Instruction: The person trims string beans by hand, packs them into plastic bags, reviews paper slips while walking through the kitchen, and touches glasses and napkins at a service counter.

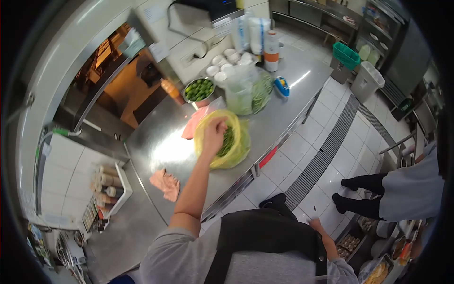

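My left hand (217,131) is at the mouth of a yellow plastic bag (238,157) on the steel counter, its fingers curled together. What they grip, if anything, is too small to tell. Thin green vegetables, like beans, lie inside the bag (228,142). Down at my right side, away from the counter, hangs my right hand (314,224); its fingers are too small and blurred to read. A pink cloth (194,124) touches the bag's left side, and a clear bag of greens (261,92) stands behind it.
On the counter (283,116) are a metal bowl of green limes (199,90), an orange bottle (171,90), white cups (220,66), a blue tape dispenser (282,87) and a crumpled pink cloth (165,183). Another person (406,189) stands at the right, by shelves of food.
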The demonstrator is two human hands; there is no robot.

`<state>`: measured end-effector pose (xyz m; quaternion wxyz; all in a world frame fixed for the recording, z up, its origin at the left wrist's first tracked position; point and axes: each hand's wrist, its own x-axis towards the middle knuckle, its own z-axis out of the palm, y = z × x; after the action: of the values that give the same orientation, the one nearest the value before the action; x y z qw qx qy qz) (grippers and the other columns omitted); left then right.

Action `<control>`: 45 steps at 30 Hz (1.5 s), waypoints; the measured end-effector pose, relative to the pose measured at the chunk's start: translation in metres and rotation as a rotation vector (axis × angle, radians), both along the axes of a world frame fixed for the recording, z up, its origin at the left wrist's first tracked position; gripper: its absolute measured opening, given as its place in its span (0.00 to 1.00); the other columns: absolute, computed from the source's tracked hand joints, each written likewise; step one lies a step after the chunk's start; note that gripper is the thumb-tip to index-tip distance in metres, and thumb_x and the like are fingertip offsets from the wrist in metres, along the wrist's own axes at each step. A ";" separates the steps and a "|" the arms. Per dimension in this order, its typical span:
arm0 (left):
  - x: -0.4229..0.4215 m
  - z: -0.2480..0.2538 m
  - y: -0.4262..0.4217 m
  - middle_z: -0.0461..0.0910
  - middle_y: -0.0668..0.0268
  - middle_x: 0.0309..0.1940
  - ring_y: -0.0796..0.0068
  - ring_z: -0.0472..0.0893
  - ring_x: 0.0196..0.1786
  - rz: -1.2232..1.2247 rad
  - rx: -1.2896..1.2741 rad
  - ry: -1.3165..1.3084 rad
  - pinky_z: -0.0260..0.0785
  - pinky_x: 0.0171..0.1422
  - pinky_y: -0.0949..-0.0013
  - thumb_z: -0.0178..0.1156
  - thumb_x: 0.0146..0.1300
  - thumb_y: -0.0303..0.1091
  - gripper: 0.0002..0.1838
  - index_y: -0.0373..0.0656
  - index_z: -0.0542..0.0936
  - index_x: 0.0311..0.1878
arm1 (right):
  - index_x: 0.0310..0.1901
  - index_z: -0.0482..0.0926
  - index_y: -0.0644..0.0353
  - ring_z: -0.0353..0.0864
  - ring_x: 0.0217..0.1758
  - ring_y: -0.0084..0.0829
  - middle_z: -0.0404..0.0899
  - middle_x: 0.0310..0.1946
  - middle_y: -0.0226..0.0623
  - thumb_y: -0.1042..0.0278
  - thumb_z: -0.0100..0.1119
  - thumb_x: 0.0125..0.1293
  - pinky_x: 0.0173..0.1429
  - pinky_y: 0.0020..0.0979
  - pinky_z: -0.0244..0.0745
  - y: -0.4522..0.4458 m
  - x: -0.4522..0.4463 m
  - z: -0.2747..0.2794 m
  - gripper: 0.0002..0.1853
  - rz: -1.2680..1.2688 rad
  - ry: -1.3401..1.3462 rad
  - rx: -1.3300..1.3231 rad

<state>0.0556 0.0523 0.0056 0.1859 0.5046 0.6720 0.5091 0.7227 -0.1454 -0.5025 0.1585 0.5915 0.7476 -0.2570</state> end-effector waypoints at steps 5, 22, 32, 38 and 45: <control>0.000 0.080 0.146 0.83 0.64 0.35 0.73 0.80 0.38 -0.155 0.306 0.210 0.70 0.42 0.68 0.58 0.69 0.25 0.10 0.42 0.85 0.49 | 0.31 0.83 0.65 0.82 0.29 0.41 0.82 0.26 0.47 0.58 0.65 0.63 0.29 0.40 0.74 -0.046 0.097 0.126 0.16 -0.960 0.029 -0.315; 0.262 0.127 0.467 0.81 0.64 0.30 0.73 0.81 0.29 -0.204 0.090 0.129 0.73 0.30 0.74 0.67 0.61 0.21 0.05 0.38 0.87 0.39 | 0.33 0.87 0.63 0.85 0.29 0.36 0.85 0.26 0.41 0.55 0.70 0.59 0.34 0.40 0.81 0.412 0.122 0.102 0.17 -0.932 0.408 -0.376; 0.460 0.244 0.720 0.71 0.68 0.09 0.76 0.75 0.15 -1.353 0.655 -0.756 0.59 0.16 0.77 0.53 0.75 0.55 0.34 0.37 0.71 0.17 | 0.20 0.80 0.61 0.77 0.22 0.26 0.82 0.22 0.38 0.54 0.61 0.68 0.25 0.32 0.68 0.704 0.263 0.227 0.22 -1.270 0.580 0.348; 0.523 0.239 0.840 0.77 0.64 0.18 0.70 0.79 0.22 -1.747 0.258 -0.977 0.65 0.24 0.73 0.52 0.76 0.50 0.25 0.40 0.74 0.28 | 0.24 0.80 0.59 0.78 0.24 0.30 0.80 0.20 0.35 0.61 0.54 0.73 0.27 0.39 0.73 0.656 0.313 0.100 0.19 -1.264 0.345 -0.238; 0.583 0.235 0.974 0.78 0.63 0.19 0.69 0.80 0.25 -1.756 0.285 -1.049 0.64 0.31 0.70 0.54 0.74 0.46 0.20 0.40 0.76 0.31 | 0.30 0.83 0.58 0.81 0.26 0.31 0.83 0.25 0.37 0.64 0.54 0.69 0.29 0.37 0.75 0.839 0.419 0.144 0.12 -0.995 0.132 -0.459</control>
<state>0.6385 1.0259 0.2408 0.7002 0.5494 -0.1654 0.4248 1.1416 0.6936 -0.3586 0.0957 0.8063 0.3111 -0.4939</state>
